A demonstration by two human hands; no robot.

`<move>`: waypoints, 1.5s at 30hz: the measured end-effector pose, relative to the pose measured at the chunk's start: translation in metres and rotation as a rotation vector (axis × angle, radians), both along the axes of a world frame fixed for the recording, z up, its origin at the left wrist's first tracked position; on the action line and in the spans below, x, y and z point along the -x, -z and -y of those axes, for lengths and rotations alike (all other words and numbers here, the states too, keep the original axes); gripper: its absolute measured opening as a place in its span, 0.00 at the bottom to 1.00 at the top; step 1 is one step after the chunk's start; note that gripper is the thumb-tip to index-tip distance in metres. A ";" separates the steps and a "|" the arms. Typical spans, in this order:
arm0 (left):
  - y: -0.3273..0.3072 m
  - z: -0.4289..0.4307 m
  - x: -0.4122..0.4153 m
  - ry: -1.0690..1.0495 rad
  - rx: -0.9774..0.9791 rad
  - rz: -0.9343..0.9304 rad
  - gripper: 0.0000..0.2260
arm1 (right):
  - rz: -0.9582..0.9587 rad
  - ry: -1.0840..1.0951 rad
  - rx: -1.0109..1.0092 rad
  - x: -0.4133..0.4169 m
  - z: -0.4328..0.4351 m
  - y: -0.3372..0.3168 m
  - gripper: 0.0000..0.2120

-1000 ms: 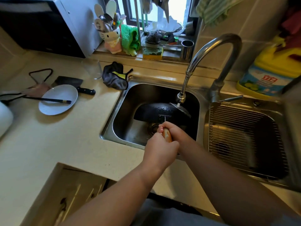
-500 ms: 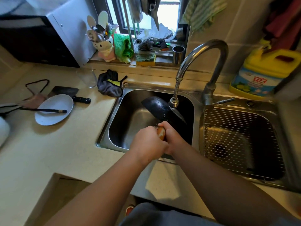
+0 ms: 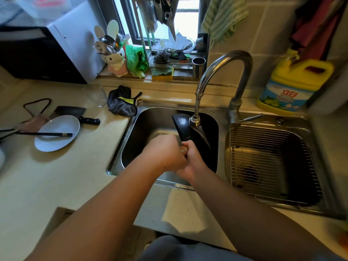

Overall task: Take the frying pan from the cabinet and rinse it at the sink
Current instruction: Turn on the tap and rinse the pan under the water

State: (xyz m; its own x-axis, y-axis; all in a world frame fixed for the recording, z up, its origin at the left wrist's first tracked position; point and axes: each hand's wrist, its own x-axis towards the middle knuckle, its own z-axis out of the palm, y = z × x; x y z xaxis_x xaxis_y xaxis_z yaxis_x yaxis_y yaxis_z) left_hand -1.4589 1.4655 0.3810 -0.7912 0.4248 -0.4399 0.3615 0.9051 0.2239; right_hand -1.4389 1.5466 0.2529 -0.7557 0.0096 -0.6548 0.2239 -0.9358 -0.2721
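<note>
Together, both hands, left hand [image 3: 165, 153] and right hand [image 3: 192, 159], clench the frying pan [image 3: 183, 125] handle over the sink [image 3: 131, 129].

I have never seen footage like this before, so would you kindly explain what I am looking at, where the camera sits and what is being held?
There is no machine here. A person wears a wide-angle camera on the head, looking down at their own bare arms, which is why the edges bend. The left hand and the right hand both grip the wooden handle of a black frying pan, tilted steeply on edge in the left sink basin beside the faucet nozzle. The right basin holds a wire rack. On the counter to the left lie a white plate with chopsticks across it, a cleaver, a glass and a dark cloth. A yellow detergent jug stands at the right.
</note>
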 end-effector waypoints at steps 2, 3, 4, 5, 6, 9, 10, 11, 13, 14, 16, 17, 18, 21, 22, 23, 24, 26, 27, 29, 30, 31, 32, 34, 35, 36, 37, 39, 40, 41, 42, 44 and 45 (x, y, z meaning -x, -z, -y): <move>-0.002 -0.003 0.001 0.042 0.024 -0.005 0.07 | -0.010 0.020 0.031 -0.002 -0.001 -0.001 0.25; -0.003 -0.004 0.001 0.063 0.037 -0.006 0.07 | -0.006 0.027 0.039 -0.004 -0.002 -0.002 0.23; -0.003 -0.006 0.001 0.086 0.049 -0.008 0.06 | 0.002 0.033 0.042 -0.005 -0.002 -0.003 0.19; -0.004 -0.008 0.001 0.107 0.055 -0.013 0.06 | 0.014 0.038 0.045 -0.007 -0.003 -0.004 0.15; -0.004 -0.009 0.000 0.124 0.058 -0.019 0.06 | 0.025 0.043 0.050 -0.007 -0.004 -0.004 0.12; -0.006 -0.012 0.001 0.143 0.066 -0.025 0.06 | 0.043 0.060 0.039 -0.007 -0.006 -0.004 0.10; -0.007 -0.014 0.002 0.145 0.068 -0.026 0.06 | 0.042 0.063 0.043 -0.006 -0.007 -0.005 0.10; -0.008 -0.015 0.003 0.142 0.067 -0.029 0.06 | 0.040 0.065 0.045 -0.005 -0.007 -0.007 0.11; -0.011 -0.018 0.007 0.117 0.051 -0.025 0.07 | 0.029 0.070 0.038 -0.001 -0.009 -0.011 0.15; -0.013 -0.019 0.010 0.098 0.040 -0.016 0.07 | 0.032 0.066 0.040 0.003 -0.010 -0.014 0.18; -0.016 -0.022 0.017 0.065 0.021 0.007 0.08 | 0.054 0.075 0.076 0.013 -0.012 -0.019 0.15; -0.018 -0.022 0.021 0.051 0.007 0.020 0.08 | 0.070 0.082 0.089 0.018 -0.013 -0.020 0.12; -0.019 -0.023 0.025 0.040 -0.014 0.030 0.08 | 0.084 0.081 0.090 0.023 -0.014 -0.020 0.10; -0.022 -0.021 0.037 0.003 -0.057 0.068 0.07 | 0.112 0.043 0.099 0.036 -0.018 -0.020 0.09; -0.022 -0.019 0.040 -0.019 -0.072 0.082 0.08 | 0.117 0.021 0.104 0.040 -0.018 -0.021 0.09; -0.021 -0.017 0.044 -0.045 -0.096 0.098 0.10 | 0.119 -0.005 0.096 0.043 -0.018 -0.022 0.09; -0.019 -0.015 0.047 -0.077 -0.127 0.116 0.11 | 0.123 -0.028 0.082 0.046 -0.017 -0.023 0.08; -0.016 -0.009 0.051 -0.146 -0.186 0.147 0.09 | 0.137 -0.070 0.050 0.052 -0.015 -0.023 0.07; -0.014 -0.007 0.052 -0.174 -0.210 0.158 0.07 | 0.143 -0.089 0.034 0.054 -0.014 -0.023 0.07; -0.012 -0.001 0.054 -0.226 -0.263 0.177 0.06 | 0.151 -0.132 -0.004 0.058 -0.010 -0.023 0.07; -0.010 0.002 0.055 -0.259 -0.291 0.188 0.07 | 0.162 -0.156 -0.027 0.060 -0.008 -0.023 0.07; -0.008 0.006 0.056 -0.294 -0.319 0.199 0.09 | 0.179 -0.177 -0.053 0.062 -0.006 -0.023 0.08; -0.005 0.009 0.057 -0.327 -0.341 0.209 0.10 | 0.198 -0.195 -0.082 0.064 -0.004 -0.023 0.09; -0.001 0.017 0.056 -0.379 -0.372 0.227 0.11 | 0.224 -0.228 -0.128 0.066 0.001 -0.023 0.12; 0.002 0.022 0.056 -0.397 -0.385 0.237 0.11 | 0.231 -0.242 -0.143 0.066 0.003 -0.023 0.12; 0.005 0.027 0.055 -0.412 -0.404 0.253 0.10 | 0.230 -0.259 -0.158 0.065 0.006 -0.023 0.13; 0.008 0.032 0.053 -0.426 -0.423 0.272 0.09 | 0.228 -0.280 -0.178 0.065 0.008 -0.023 0.14; 0.016 0.044 0.051 -0.453 -0.445 0.300 0.09 | 0.231 -0.326 -0.219 0.063 0.013 -0.021 0.17; 0.021 0.050 0.049 -0.462 -0.451 0.313 0.11 | 0.230 -0.348 -0.233 0.061 0.015 -0.021 0.18; 0.025 0.054 0.046 -0.464 -0.454 0.329 0.12 | 0.229 -0.367 -0.246 0.060 0.017 -0.020 0.19; 0.030 0.059 0.044 -0.464 -0.456 0.347 0.12 | 0.235 -0.392 -0.263 0.059 0.020 -0.019 0.18; 0.037 0.069 0.036 -0.468 -0.461 0.395 0.12 | 0.263 -0.445 -0.307 0.055 0.026 -0.016 0.15; 0.041 0.074 0.033 -0.477 -0.474 0.423 0.12 | 0.268 -0.464 -0.326 0.053 0.029 -0.014 0.14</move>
